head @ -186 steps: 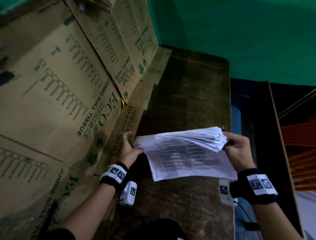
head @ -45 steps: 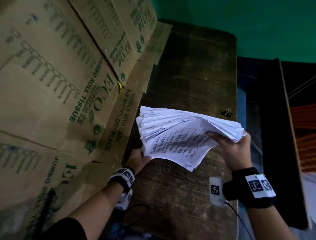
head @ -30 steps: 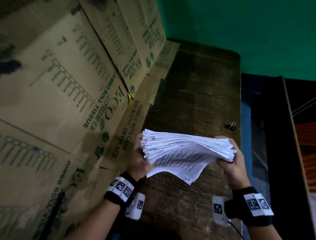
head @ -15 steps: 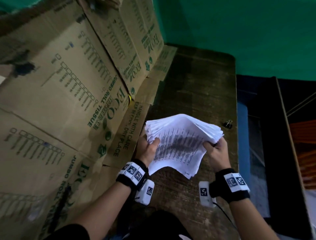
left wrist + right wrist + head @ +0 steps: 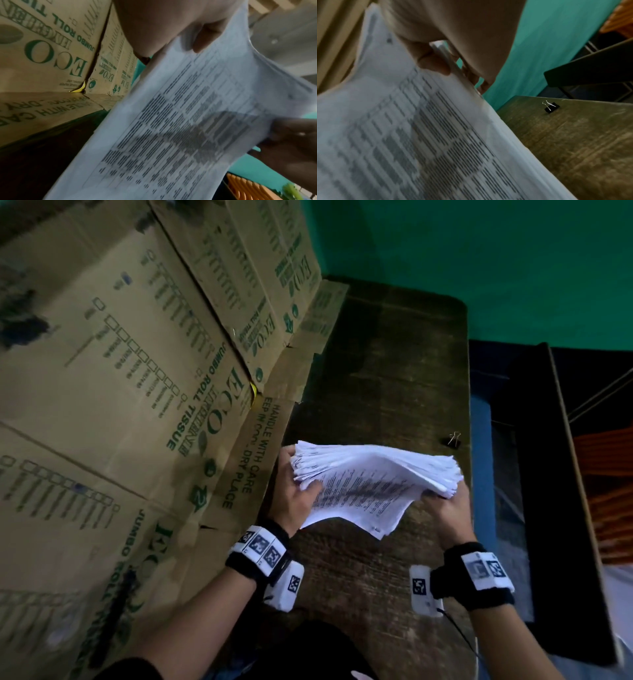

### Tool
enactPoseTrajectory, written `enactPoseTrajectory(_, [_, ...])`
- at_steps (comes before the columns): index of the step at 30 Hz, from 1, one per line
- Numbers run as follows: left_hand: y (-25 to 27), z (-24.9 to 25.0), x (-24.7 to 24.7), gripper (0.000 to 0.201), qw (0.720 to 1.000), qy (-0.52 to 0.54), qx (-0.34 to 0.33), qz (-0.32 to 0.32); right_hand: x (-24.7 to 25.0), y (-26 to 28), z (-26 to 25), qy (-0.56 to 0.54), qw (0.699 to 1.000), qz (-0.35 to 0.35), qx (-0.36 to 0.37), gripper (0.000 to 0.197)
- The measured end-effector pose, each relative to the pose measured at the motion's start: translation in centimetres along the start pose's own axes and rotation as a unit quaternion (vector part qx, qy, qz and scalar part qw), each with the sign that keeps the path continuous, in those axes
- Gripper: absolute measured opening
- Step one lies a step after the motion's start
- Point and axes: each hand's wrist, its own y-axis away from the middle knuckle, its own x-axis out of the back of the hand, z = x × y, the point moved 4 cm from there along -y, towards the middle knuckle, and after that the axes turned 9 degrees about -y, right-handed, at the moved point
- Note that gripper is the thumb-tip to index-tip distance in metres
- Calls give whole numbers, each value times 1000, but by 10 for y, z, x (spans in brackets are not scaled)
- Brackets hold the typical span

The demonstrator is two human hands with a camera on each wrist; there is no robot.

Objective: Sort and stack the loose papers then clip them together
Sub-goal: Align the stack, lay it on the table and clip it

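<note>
While both hands hold the papers (image 5: 373,484) above the desk (image 5: 387,378), the left hand (image 5: 294,501) gripping one end and the right hand (image 5: 445,508) the other, the edges sit uneven; a loose grip could let sheets slide out. Beyond the papers lies the clip (image 5: 454,438). Beside them, boxes (image 5: 137,392) read "ECO", "JUMBO ROLL TISSUE", "HANDLE WITH CARE".

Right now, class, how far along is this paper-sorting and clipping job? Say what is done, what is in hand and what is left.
Done: the loose papers are gathered into one stack of papers. In hand: the left hand and right hand grip its opposite ends above the wooden table; the sheet edges look uneven, so squaring seems unfinished. Left: clipping, since the binder clip lies untouched on the table near its right edge.
</note>
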Motion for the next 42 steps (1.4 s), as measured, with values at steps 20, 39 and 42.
enactPoseTrajectory(20, [-35,32,9,74,993,-27,-106,-52,-13,-9,-77,248,953,-98,140,80])
enactPoseTrajectory(39, [-45,-3,-1,20,998,39,50,-14,3,-45,-9,4,994,-59,-93,50])
enactPoseTrajectory(42, [-49,7,-10,11,999,15,43,23,-10,-41,6,15,996,-20,-84,39])
